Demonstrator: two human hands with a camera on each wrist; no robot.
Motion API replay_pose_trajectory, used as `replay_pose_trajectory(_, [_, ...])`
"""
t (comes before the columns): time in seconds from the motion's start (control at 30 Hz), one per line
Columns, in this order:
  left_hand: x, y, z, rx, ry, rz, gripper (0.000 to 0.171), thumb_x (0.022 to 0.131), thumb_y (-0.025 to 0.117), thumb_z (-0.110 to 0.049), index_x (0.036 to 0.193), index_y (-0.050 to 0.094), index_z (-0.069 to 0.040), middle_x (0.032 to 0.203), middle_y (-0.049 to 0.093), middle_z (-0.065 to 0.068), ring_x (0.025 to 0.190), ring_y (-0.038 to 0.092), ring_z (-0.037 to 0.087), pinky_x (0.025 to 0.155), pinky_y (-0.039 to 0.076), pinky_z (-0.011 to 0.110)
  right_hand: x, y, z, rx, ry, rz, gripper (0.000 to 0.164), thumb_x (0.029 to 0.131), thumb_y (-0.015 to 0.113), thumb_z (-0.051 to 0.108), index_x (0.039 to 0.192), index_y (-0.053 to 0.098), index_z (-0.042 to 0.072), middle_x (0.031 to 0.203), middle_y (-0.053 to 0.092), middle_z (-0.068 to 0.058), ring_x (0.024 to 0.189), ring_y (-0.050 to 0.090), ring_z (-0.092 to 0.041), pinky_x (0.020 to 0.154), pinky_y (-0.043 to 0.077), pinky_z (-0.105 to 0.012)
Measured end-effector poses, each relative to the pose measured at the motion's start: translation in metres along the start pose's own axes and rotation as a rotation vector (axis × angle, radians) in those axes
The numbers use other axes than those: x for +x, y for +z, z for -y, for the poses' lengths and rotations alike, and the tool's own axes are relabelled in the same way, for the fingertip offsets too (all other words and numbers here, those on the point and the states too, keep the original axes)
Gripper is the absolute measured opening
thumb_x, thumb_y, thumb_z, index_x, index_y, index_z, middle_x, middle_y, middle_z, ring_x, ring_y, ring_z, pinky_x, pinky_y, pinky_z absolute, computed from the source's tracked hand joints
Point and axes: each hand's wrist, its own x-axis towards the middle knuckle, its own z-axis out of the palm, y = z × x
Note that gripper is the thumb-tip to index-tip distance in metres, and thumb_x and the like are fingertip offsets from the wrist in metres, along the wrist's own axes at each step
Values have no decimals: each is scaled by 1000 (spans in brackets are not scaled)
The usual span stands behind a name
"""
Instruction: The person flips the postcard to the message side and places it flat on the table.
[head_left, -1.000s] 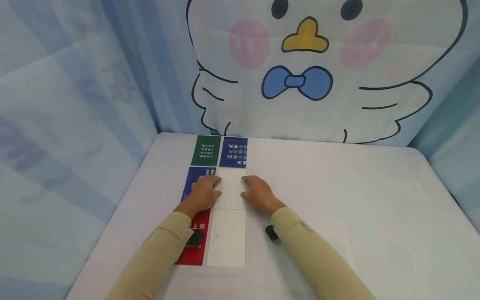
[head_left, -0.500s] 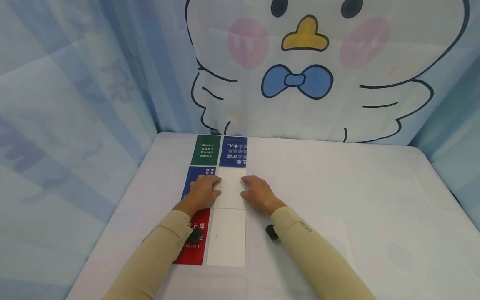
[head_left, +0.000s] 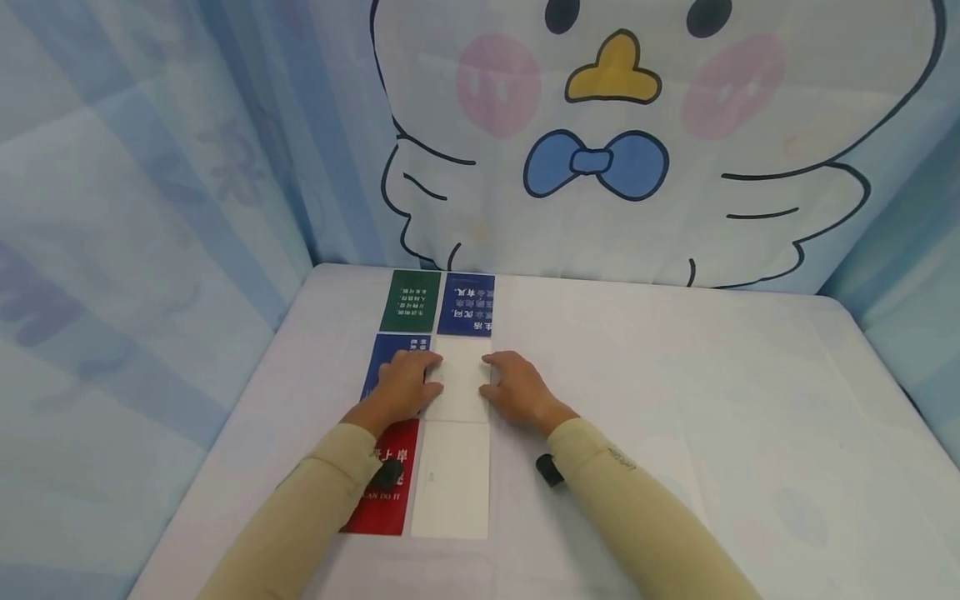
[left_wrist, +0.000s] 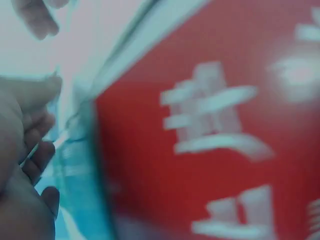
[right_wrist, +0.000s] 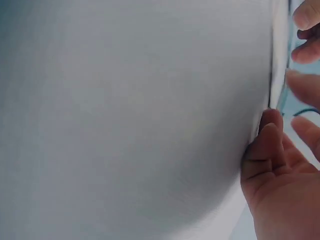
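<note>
In the head view, my left hand (head_left: 403, 385) and right hand (head_left: 522, 390) rest either side of a thin, blank white rectangle (head_left: 461, 379), like a notebook or card. Left thumb and fingertips touch its left edge; right ones touch the opposite edge. Thumb and forefinger stay apart on each hand. A second white rectangle (head_left: 452, 479) lies directly nearer, almost edge to edge. My left hand and wrist cover part of a blue printed cover (head_left: 381, 360) and a red printed cover (head_left: 392, 518). The left wrist view shows the red cover (left_wrist: 210, 165) close up, blurred.
A green printed cover (head_left: 410, 302) and another blue cover (head_left: 467, 305) lie at the table's far edge. The white-clothed table (head_left: 675, 417) extends to the right. Patterned curtains (head_left: 150, 208) enclose the left, back and right sides.
Both hands keep nearly the same place at the white rectangle's edges. The whole view has shifted very slightly; the rectangles show no clear movement.
</note>
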Motion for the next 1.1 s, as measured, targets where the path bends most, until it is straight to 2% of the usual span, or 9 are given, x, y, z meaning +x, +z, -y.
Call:
replay_pose_trajectory(0.07, [3,-12,0,-17,46,-20,59,93,72,-26,147,50,-12,150,47,13,136,38,36,110,31,62,2,-8,-1,48,8,-19,54,94,68,22,143,52,4,143,52,-14,116,57,-28,103,46,-42])
replay_pose_trajectory(0.17, [9,-31,1,-34,100,-69,63,93,72,-27,149,47,-12,152,44,13,142,32,37,113,23,65,5,-27,-3,103,18,-42,59,93,70,26,146,51,9,139,53,-13,100,57,-25,88,52,-41])
replay_pose_trajectory(0.27, [15,-46,3,-46,95,-86,67,93,72,-28,152,43,-13,155,41,14,144,29,38,113,23,65,14,-49,-4,86,7,-47,64,93,70,29,150,47,11,143,52,-13,105,56,-27,88,52,-42])
replay_pose_trajectory(0.37, [24,-53,5,-46,78,-64,71,93,72,-29,155,38,-15,158,36,12,146,25,39,112,25,66,26,-67,-7,23,-7,-40,67,94,70,32,152,44,12,147,48,-13,114,55,-29,94,51,-44])
replay_pose_trajectory(0.47, [36,-53,5,-40,87,-45,75,93,72,-29,157,34,-15,160,32,11,147,23,38,113,24,64,38,-79,-9,-36,0,-28,70,93,71,33,153,41,14,150,46,-12,121,53,-31,99,49,-47])
replay_pose_trajectory(0.6, [53,-49,5,-34,88,-36,79,91,75,-30,157,34,-15,160,33,10,148,23,36,114,22,62,51,-82,-13,-64,15,10,74,91,74,32,154,40,15,154,43,-10,131,48,-33,108,41,-50])
replay_pose_trajectory(0.73, [66,-43,3,-5,96,-19,80,90,76,-32,157,34,-14,160,34,12,148,23,36,116,18,61,64,-76,-15,-79,12,55,79,89,75,34,156,37,15,158,38,-10,142,37,-33,115,30,-50])
replay_pose_trajectory(0.83, [74,-38,1,4,97,-5,81,90,76,-32,157,34,-14,160,34,11,148,23,36,117,17,60,71,-70,-15,-96,13,81,82,88,76,35,157,35,15,159,35,-10,145,31,-33,117,26,-50])
replay_pose_trajectory(1.1, [89,-29,-1,-16,17,28,75,91,74,-38,154,41,-18,160,31,17,147,24,41,113,22,66,95,-51,-13,-98,16,87,84,86,79,35,155,38,14,157,39,-12,144,34,-33,116,28,-50])
